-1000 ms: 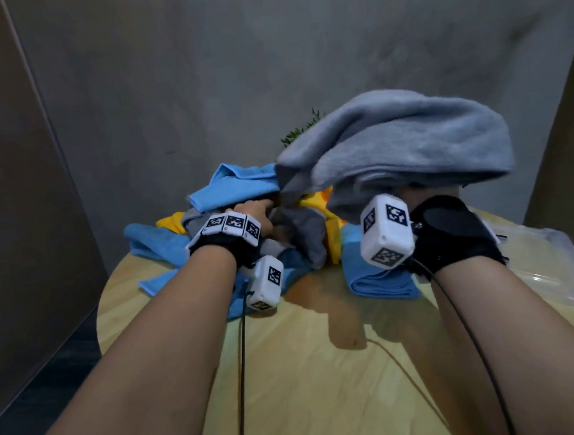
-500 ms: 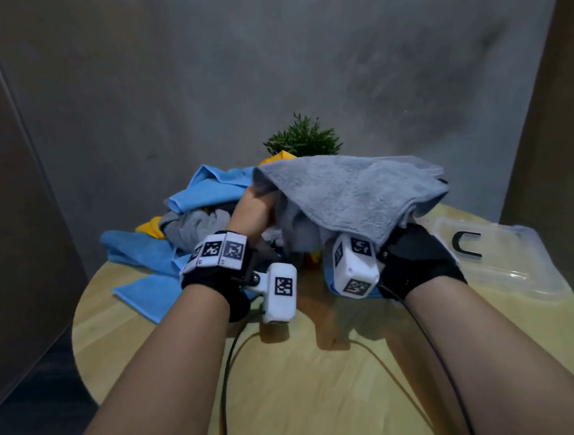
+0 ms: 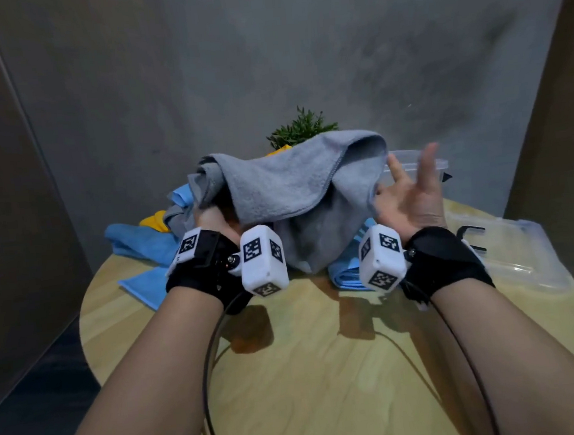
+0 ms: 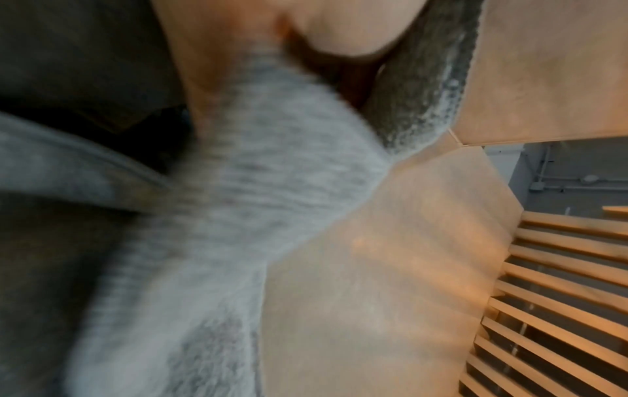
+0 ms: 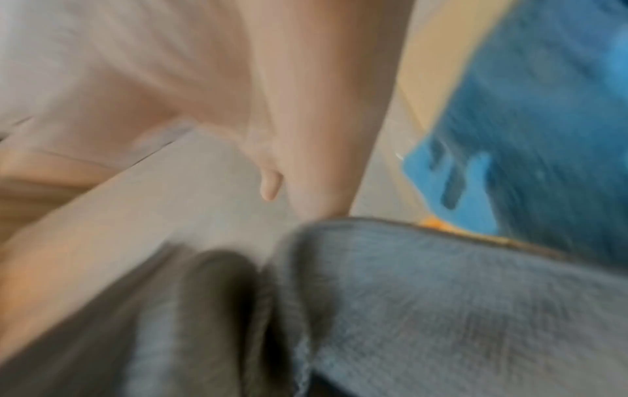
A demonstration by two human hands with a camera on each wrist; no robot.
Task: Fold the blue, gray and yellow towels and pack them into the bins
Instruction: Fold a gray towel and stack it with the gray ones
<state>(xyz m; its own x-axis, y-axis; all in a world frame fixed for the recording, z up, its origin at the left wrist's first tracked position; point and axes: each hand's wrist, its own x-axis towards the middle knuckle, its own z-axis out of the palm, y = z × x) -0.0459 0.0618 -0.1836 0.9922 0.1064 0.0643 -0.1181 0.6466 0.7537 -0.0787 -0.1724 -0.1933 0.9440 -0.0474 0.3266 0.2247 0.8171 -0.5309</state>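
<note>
A gray towel (image 3: 286, 186) hangs bunched above the round wooden table (image 3: 325, 368). My left hand (image 3: 210, 220) is under its left side and grips it; the fingers are hidden by cloth. The left wrist view shows the gray towel (image 4: 265, 188) running out from under my palm (image 4: 339, 24). My right hand (image 3: 411, 194) is open with fingers spread, at the towel's right edge. In the blurred right wrist view the fingers (image 5: 316, 134) are straight above the gray towel (image 5: 441, 295). Blue towels (image 3: 136, 243) and a yellow towel (image 3: 155, 219) lie piled behind.
A folded blue towel (image 3: 348, 274) lies under the gray one. A clear plastic bin (image 3: 408, 156) stands behind my right hand, and a second clear plastic piece with a black handle (image 3: 509, 261) lies at the table's right. A small green plant (image 3: 301, 128) stands at the back.
The gray towel came down from high on the right to the middle. My left hand left the pile and took hold of it. My right hand let go and spread open.
</note>
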